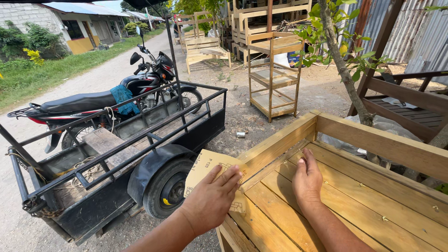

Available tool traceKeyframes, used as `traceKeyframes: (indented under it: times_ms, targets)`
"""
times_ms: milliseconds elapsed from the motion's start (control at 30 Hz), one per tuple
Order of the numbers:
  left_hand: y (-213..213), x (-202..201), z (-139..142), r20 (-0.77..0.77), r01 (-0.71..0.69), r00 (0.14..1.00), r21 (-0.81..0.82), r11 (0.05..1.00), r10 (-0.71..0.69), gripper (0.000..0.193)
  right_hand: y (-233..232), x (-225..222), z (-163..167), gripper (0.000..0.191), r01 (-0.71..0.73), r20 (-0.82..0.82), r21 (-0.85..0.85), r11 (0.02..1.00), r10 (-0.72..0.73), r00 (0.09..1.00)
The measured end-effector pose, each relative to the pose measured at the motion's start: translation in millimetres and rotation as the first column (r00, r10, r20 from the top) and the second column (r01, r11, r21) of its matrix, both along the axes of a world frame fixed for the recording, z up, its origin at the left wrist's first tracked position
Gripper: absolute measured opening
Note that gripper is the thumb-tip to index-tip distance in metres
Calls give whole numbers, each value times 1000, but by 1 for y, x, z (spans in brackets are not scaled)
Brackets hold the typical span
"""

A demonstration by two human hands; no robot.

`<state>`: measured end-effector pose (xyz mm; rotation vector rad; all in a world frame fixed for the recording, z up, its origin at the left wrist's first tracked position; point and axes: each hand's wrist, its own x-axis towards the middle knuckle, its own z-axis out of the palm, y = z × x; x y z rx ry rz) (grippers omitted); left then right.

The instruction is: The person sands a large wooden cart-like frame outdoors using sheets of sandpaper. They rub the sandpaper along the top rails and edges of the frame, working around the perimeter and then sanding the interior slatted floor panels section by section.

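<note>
left hand [212, 198]: palm down, fingers together and nearly flat, pressing a sandpaper sheet [205, 169] against the end rail of the wooden frame [373, 140]; no curl around it, held by pressure only.
right hand [306, 179]: palm down inside the frame, fingers stretched and slack, resting flat on a slat just beside the inner ledge; grips nothing.
sandpaper sheet: tan paper backing up, stiff, rectangular; one corner sticks out past the frame's end, the rest folded over the rail under the left hand.
wooden frame: pale unfinished boards, raised side rails, flat slatted floor with narrow gaps; a few wood chips lie on the slats.
trailer [116, 158]: left of the frame, black metal-rail cart with a rubber tyre; holds a worn plank and loose rope.
motorcycle [107, 100]: beyond the trailer, black and red, blue cloth on the seat.
shelf rack [273, 74]: beyond the frame, bare wood, three tiers, empty-looking.
tree [343, 65]: thin trunk just behind the frame's far rail.
</note>
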<state>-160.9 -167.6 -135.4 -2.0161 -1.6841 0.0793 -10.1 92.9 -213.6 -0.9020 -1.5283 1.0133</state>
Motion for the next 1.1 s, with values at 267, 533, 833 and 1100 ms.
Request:
traceKeyframes:
  times_ms: [267,533,833,1100]
  targets:
    - [136,33,27,-188,-25,982,-8,1000,23,46,6,1,-11,42,34,19,85,996,-36,999]
    - [10,11,25,-277,108,951,-129,986,-140,53,-13,0,6,40,45,81,20,999,-47,996]
    - [85,9,20,-216,165,953,-218,962,-213,32,-13,9,2,39,93,31,37,995,-94,995]
    - [133,21,32,-161,202,959,-194,960,-234,53,-11,20,-4,40,116,6,50,992,-116,993]
